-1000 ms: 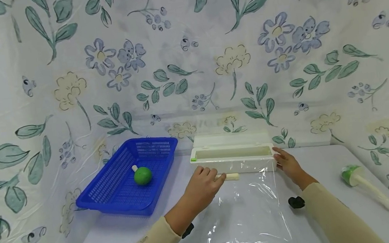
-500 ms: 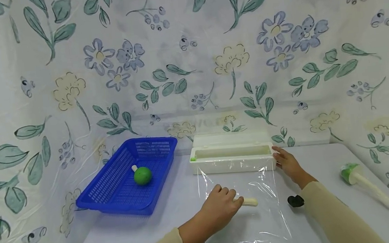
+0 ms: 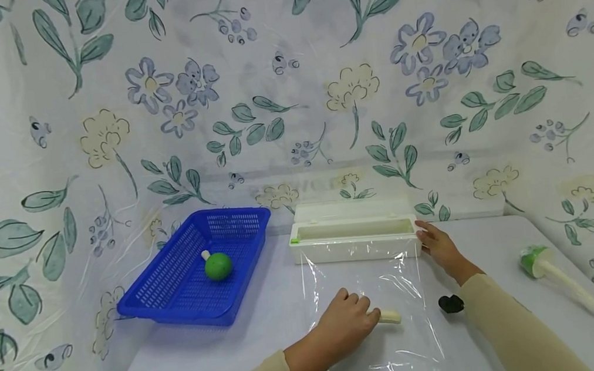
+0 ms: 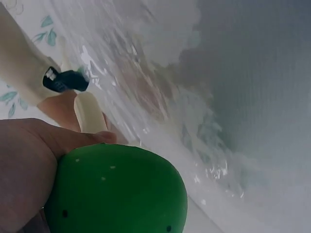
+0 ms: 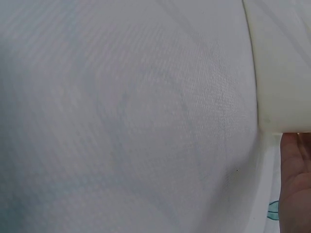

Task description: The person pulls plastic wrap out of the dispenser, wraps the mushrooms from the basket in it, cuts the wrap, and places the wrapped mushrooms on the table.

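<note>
1 green-capped piece [image 4: 119,187], pale stem [image 3: 391,317] poking right, is gripped in my left hand [image 3: 343,324] over clear film [image 3: 404,291], lower centre of the frame; my right hand [image 3: 442,253], fingers loosely extended, touches the white box [image 3: 355,229] at its end, seemingly bracing it.

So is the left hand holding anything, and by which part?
The left hand holds a green-headed object, apparently by its pale stem, right next to the head.

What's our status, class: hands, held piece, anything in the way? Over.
Left hand grips green-capped piece; right hand at right end of white box. Clear film extends from box; left hand blocks part of it from head view.
</note>
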Action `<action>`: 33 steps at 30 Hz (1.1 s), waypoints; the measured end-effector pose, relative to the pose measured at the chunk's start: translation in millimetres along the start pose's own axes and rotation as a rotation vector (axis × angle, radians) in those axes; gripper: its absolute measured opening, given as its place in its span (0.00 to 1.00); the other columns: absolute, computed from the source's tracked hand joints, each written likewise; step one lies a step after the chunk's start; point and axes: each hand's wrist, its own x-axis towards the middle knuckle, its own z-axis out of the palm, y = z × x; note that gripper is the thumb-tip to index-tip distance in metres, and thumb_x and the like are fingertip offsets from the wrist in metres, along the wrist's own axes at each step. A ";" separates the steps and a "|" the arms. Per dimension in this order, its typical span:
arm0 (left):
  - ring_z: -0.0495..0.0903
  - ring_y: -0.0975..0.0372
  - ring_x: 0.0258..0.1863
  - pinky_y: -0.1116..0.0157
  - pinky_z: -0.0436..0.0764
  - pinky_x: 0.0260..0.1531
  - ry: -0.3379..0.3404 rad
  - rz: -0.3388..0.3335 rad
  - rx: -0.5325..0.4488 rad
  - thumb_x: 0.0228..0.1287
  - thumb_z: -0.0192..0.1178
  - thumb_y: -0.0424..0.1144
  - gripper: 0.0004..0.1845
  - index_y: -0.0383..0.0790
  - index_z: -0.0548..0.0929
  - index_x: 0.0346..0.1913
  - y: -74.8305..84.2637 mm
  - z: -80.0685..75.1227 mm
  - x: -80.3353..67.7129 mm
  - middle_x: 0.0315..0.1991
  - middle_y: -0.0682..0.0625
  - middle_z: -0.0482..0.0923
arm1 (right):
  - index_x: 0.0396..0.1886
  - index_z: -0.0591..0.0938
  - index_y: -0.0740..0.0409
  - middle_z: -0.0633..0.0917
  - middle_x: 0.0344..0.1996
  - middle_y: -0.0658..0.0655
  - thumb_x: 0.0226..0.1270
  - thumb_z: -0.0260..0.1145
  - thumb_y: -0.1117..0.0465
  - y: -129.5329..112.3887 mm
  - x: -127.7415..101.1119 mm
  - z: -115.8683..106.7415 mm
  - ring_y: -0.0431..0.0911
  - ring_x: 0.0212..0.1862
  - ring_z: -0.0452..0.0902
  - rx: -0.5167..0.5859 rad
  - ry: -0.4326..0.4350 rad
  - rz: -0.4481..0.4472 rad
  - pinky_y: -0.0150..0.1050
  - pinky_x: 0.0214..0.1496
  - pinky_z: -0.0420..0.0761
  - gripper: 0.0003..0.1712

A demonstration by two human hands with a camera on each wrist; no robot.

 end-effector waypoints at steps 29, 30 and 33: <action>0.75 0.62 0.36 0.64 0.72 0.39 0.145 0.007 -0.161 0.63 0.61 0.48 0.10 0.51 0.83 0.44 5.0 -3.5 -2.8 0.36 0.55 0.77 | 0.78 0.51 0.55 0.54 0.73 0.69 0.80 0.47 0.53 -1.7 0.6 -2.4 0.62 0.72 0.54 0.044 -0.025 0.010 0.52 0.67 0.61 0.33; 0.76 0.61 0.38 0.64 0.73 0.39 0.174 -0.001 -0.188 0.64 0.60 0.46 0.10 0.50 0.83 0.45 1.9 -4.1 -5.8 0.38 0.55 0.78 | 0.78 0.50 0.54 0.54 0.73 0.68 0.80 0.46 0.53 -1.3 0.3 -3.6 0.62 0.72 0.54 0.026 -0.032 0.009 0.52 0.67 0.61 0.33; 0.77 0.60 0.39 0.64 0.74 0.39 0.267 -0.017 -0.272 0.62 0.60 0.42 0.09 0.47 0.82 0.44 -8.9 -3.7 -17.9 0.41 0.52 0.78 | 0.78 0.47 0.56 0.54 0.73 0.71 0.80 0.45 0.51 0.0 -3.6 -8.2 0.64 0.71 0.55 -0.116 -0.045 -0.022 0.54 0.66 0.63 0.34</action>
